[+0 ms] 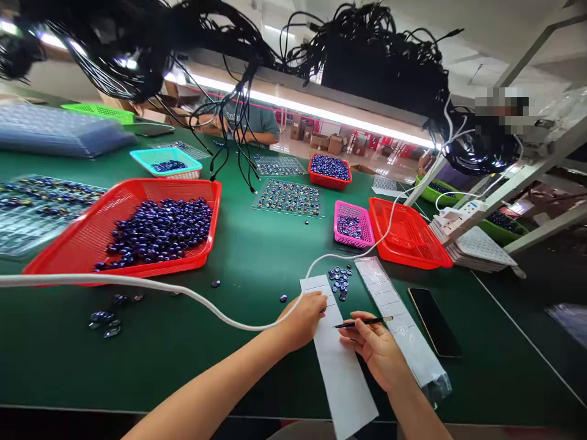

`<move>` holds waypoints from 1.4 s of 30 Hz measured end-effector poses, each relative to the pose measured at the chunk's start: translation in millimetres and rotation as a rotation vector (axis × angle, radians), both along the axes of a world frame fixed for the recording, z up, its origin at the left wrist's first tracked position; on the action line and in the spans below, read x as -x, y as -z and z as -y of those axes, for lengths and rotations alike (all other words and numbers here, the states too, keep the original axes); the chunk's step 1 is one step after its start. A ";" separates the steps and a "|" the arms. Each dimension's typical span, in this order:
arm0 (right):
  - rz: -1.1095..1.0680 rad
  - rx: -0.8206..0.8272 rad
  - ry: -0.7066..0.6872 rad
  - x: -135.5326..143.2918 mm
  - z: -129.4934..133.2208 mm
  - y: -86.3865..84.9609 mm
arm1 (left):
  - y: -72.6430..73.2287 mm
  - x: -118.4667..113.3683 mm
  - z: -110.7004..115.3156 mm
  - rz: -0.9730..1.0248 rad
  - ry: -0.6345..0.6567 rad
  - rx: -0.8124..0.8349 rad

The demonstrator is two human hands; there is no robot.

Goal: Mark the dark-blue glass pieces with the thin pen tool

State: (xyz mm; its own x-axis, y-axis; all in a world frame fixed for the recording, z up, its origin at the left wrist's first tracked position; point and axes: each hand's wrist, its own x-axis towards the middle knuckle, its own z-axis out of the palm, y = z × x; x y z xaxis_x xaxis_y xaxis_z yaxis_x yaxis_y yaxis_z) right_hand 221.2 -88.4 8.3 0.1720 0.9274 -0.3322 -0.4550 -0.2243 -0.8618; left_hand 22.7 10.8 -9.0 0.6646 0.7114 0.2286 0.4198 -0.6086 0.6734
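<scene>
While the right hand pinches a thin black tool above the paper strip on the green table, the left hand curls over the strip, whether gripping I cannot tell; beyond lie dark beads, a pink basket, then a red basket

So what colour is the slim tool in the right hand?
The slim tool is mostly black, with a paler end; the head view shows it.

Through one camera I look from the wearer's head, forward and down: left hand and right hand close, lower centre; green table across mid-frame; boxes far off, upper centre.
</scene>
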 end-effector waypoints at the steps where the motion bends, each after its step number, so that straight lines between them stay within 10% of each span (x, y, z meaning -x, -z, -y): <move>1: 0.004 -0.011 0.038 -1.4 -4.1 -2.4 | 4.9 0.2 0.3 -0.011 0.033 -0.024; 11: 0.045 -0.054 0.135 13.5 -60.9 -1.8 | 10.4 13.5 5.8 -0.147 0.201 -0.154; 42: 0.536 0.057 0.057 -11.0 -26.3 17.6 | -3.2 17.4 10.5 -0.241 0.339 -0.115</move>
State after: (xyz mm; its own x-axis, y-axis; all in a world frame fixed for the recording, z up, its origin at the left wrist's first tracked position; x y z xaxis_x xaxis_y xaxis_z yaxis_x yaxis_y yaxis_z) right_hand 232.1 -62.1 -9.2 0.3805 0.8947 -0.2339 0.0323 -0.2656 -0.9635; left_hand 5.3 0.3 -5.8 0.9004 0.4228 0.1030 0.3204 -0.8043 0.5005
